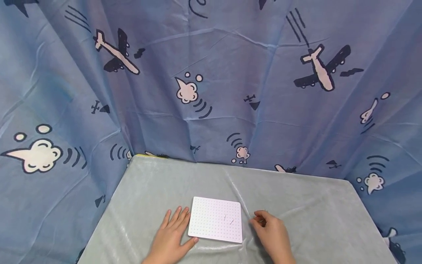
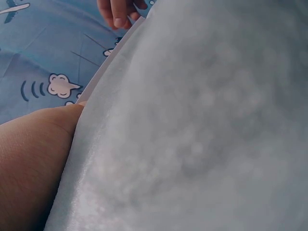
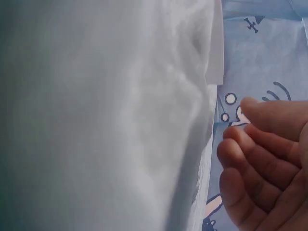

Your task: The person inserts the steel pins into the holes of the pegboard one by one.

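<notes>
A white board point(image 1: 211, 227) with rounded corners and a grid of small dots lies flat on the grey cloth. Two short thin dark marks point(image 1: 232, 222) show on its right half; whether they are drawn lines or slim pieces I cannot tell. My left hand point(image 1: 173, 234) lies with fingers spread at the board's left edge, its thumb at the lower left corner. To the right of the board, apart from it, is my right hand point(image 1: 271, 234). Its fingers point(image 3: 255, 168) are loosely curled in the right wrist view, and nothing shows between them and the thumb.
Grey plush cloth point(image 1: 158, 183) covers the table, with some creases around the board. A blue curtain point(image 1: 214, 91) printed with planes and clouds hangs behind and at both sides. A yellow strip point(image 1: 150, 156) shows at the far left of the table's back edge.
</notes>
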Demonstrator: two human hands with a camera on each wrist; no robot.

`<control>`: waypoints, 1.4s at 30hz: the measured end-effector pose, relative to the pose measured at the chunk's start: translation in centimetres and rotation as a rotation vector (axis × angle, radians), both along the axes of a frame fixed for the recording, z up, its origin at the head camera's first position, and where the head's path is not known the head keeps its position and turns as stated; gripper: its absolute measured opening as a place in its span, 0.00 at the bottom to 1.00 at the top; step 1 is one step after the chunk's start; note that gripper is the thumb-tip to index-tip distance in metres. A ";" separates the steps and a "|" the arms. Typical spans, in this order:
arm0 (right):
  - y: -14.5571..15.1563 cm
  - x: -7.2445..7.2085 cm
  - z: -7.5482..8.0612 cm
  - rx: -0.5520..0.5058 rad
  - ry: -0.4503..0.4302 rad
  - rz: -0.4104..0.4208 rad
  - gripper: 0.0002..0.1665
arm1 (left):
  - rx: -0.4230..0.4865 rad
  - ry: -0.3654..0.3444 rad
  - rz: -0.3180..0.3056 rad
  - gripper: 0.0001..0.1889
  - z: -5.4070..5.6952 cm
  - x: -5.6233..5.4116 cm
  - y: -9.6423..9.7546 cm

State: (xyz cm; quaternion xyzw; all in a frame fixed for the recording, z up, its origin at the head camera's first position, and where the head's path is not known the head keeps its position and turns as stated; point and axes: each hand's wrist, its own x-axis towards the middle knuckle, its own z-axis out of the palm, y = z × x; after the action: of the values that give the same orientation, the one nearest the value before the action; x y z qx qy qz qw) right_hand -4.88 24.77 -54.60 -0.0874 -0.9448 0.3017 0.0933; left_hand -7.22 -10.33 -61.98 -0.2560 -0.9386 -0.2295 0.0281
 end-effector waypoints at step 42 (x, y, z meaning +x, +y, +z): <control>3.2 0.4 -0.8 0.097 -0.208 -0.186 0.11 | -0.025 -0.013 -0.003 0.50 0.0 -0.1 0.1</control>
State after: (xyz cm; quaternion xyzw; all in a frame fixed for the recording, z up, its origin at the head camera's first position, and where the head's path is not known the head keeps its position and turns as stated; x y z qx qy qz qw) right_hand -4.46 27.99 -55.45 -0.2007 -0.9507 0.2349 0.0267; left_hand -7.31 -10.22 -61.99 -0.2560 -0.9412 -0.2195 0.0184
